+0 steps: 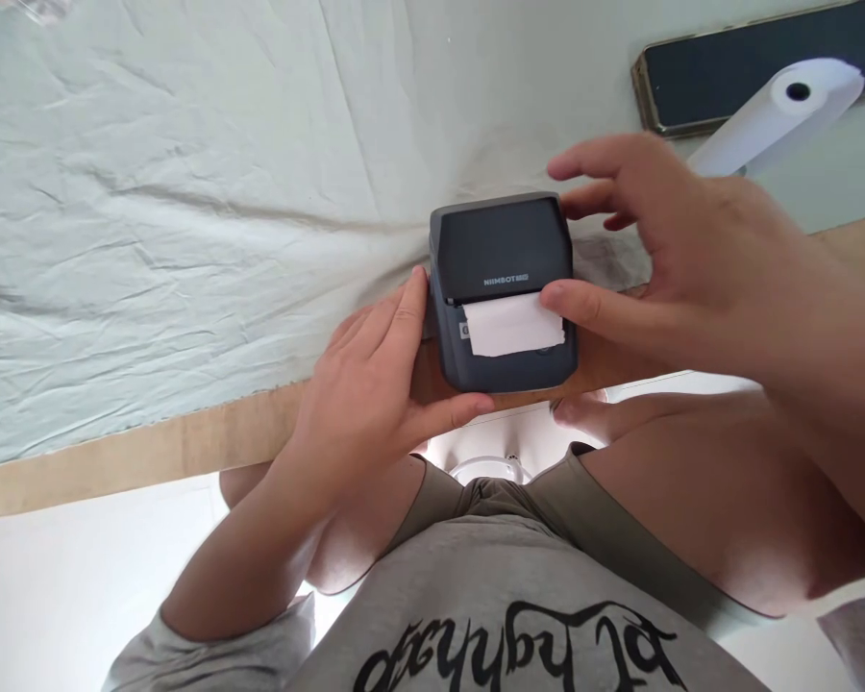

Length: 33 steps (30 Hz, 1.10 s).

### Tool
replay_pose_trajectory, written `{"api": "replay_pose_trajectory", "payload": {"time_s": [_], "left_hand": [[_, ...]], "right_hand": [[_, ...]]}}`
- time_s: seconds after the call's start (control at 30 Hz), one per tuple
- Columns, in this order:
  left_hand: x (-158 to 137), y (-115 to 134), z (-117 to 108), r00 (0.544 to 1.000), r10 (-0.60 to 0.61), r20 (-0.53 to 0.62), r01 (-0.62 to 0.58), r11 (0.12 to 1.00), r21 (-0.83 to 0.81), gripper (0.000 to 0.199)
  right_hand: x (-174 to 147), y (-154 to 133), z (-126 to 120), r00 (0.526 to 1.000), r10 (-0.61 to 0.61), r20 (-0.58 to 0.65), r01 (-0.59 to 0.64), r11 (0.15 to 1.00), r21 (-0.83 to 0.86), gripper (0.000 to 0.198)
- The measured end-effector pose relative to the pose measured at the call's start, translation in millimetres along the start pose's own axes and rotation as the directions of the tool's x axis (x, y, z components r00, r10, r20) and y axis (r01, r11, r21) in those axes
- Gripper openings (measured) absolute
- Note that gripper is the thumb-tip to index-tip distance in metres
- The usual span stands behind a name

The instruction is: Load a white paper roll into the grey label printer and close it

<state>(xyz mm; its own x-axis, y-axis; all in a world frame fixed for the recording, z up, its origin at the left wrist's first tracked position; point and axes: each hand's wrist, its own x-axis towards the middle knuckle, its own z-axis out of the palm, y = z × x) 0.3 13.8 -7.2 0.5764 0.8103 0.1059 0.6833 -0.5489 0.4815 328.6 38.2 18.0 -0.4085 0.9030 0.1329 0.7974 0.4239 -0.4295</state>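
- Head view: the printer (pixel 503 240) is set at the table (pixel 223 428) edge, paper (pixel 515 325) exposed.
- Its left side is touched by the left hand (pixel 367 370), digits apart.
- The paper is touched by the right hand (pixel 699 240), fingers parted from thumb.
- A roll (pixel 760 125) and phone (pixel 721 72) are seen beyond.

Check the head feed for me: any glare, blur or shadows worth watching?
Head view: the floor at lower left is washed out to white; the cloth shows soft shadows along its folds. Same head view: the right hand looks slightly soft; on the printer, NIIMBOT is legible, the small mark after it isn't.
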Motion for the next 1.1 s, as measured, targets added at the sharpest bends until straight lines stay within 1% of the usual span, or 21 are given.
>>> {"api": "replay_pose_trajectory", "payload": {"time_s": [0.07, 0.13, 0.2, 0.23, 0.33, 0.4, 0.47, 0.57, 0.6, 0.63, 0.67, 0.7, 0.73, 0.77, 0.8, 0.87, 0.9, 0.97, 1.03, 1.1], "left_hand": [[-0.6, -1.3, 0.2, 1.0, 0.025, 0.011, -0.025, 1.0, -0.007, 0.111], [-0.6, -0.7, 1.3, 0.998, 0.056, 0.007, -0.056, 0.998, 0.01, 0.106], [-0.1, 0.7, 2.8, 0.997, 0.082, -0.01, -0.082, 0.996, 0.038, 0.105], [0.2, 1.4, 3.4, 0.996, 0.086, -0.015, -0.085, 0.995, 0.049, 0.106], [0.1, 2.4, 4.6, 0.997, 0.08, -0.01, -0.08, 0.995, 0.067, 0.109], [-0.5, 2.3, 4.4, 0.997, 0.076, 0.001, -0.076, 0.995, 0.072, 0.112], [-1.2, 2.2, 3.5, 0.997, 0.071, 0.014, -0.072, 0.995, 0.074, 0.115], [-1.0, 3.1, 2.1, 0.997, 0.062, 0.036, -0.064, 0.995, 0.071, 0.118], [-0.7, 3.7, 2.0, 0.997, 0.061, 0.038, -0.064, 0.996, 0.069, 0.118], [-0.2, 4.4, 2.1, 0.997, 0.064, 0.036, -0.066, 0.996, 0.066, 0.118], [0.2, 5.1, 2.5, 0.997, 0.068, 0.031, -0.07, 0.995, 0.064, 0.117], [0.6, 5.7, 3.1, 0.997, 0.073, 0.025, -0.075, 0.995, 0.065, 0.117], [0.9, 6.4, 3.8, 0.996, 0.082, 0.018, -0.083, 0.994, 0.067, 0.116], [1.2, 6.9, 4.6, 0.996, 0.09, 0.013, -0.09, 0.993, 0.072, 0.116], [1.3, 7.4, 5.2, 0.995, 0.096, 0.007, -0.096, 0.992, 0.078, 0.115], [1.2, 8.0, 5.8, 0.995, 0.101, 0.001, -0.1, 0.992, 0.083, 0.114], [1.1, 8.1, 5.6, 0.995, 0.099, -0.001, -0.099, 0.992, 0.079, 0.114], [0.7, 7.7, 4.7, 0.996, 0.084, 0.007, -0.085, 0.995, 0.061, 0.113], [0.5, 6.8, 3.6, 0.997, 0.075, 0.016, -0.076, 0.996, 0.037, 0.113], [0.3, 5.6, 3.1, 0.997, 0.073, 0.021, -0.073, 0.997, 0.024, 0.113]], "right_hand": [[2.3, -6.3, -3.5, 0.994, -0.036, -0.1, 0.032, 0.999, -0.033, 0.073], [5.4, -16.7, -6.6, 0.984, -0.071, -0.163, 0.066, 0.997, -0.039, 0.054], [8.9, -27.3, -9.4, 0.981, -0.046, -0.188, 0.044, 0.999, -0.014, 0.037], [10.6, -31.5, -10.7, 0.982, -0.025, -0.186, 0.03, 0.999, 0.022, 0.032], [16.0, -38.8, -13.8, 0.99, 0.054, -0.132, -0.027, 0.979, 0.203, 0.03], [19.9, -41.5, -15.0, 0.985, 0.12, -0.126, -0.078, 0.952, 0.296, 0.032], [23.4, -44.4, -15.5, 0.966, 0.198, -0.165, -0.137, 0.937, 0.321, 0.034], [27.3, -46.8, -14.2, 0.926, 0.295, -0.235, -0.216, 0.926, 0.311, 0.042], [28.7, -46.4, -13.3, 0.92, 0.295, -0.257, -0.219, 0.933, 0.287, 0.043], [30.4, -45.5, -12.4, 0.925, 0.269, -0.268, -0.205, 0.948, 0.242, 0.041], [32.6, -44.2, -11.6, 0.939, 0.222, -0.262, -0.178, 0.967, 0.184, 0.037], [35.5, -43.1, -11.2, 0.96, 0.163, -0.229, -0.138, 0.983, 0.119, 0.031], [39.1, -42.4, -11.0, 0.982, 0.104, -0.157, -0.098, 0.994, 0.05, 0.026], [43.2, -42.5, -11.3, 0.995, 0.074, -0.067, -0.075, 0.997, -0.022, 0.022], [47.7, -43.6, -12.0, 0.997, 0.078, 0.019, -0.076, 0.992, -0.097, 0.018], [56.8, -48.3, -14.1, 0.979, 0.156, 0.129, -0.115, 0.954, -0.277, 0.015], [61.1, -51.5, -15.3, 0.964, 0.211, 0.161, -0.138, 0.918, -0.372, 0.018], [68.1, -57.6, -17.3, 0.931, 0.311, 0.189, -0.18, 0.845, -0.504, 0.031], [72.8, -61.0, -17.9, 0.896, 0.376, 0.237, -0.187, 0.804, -0.565, 0.04], [76.1, -61.7, -16.9, 0.886, 0.374, 0.273, -0.153, 0.793, -0.589, 0.04]]}}
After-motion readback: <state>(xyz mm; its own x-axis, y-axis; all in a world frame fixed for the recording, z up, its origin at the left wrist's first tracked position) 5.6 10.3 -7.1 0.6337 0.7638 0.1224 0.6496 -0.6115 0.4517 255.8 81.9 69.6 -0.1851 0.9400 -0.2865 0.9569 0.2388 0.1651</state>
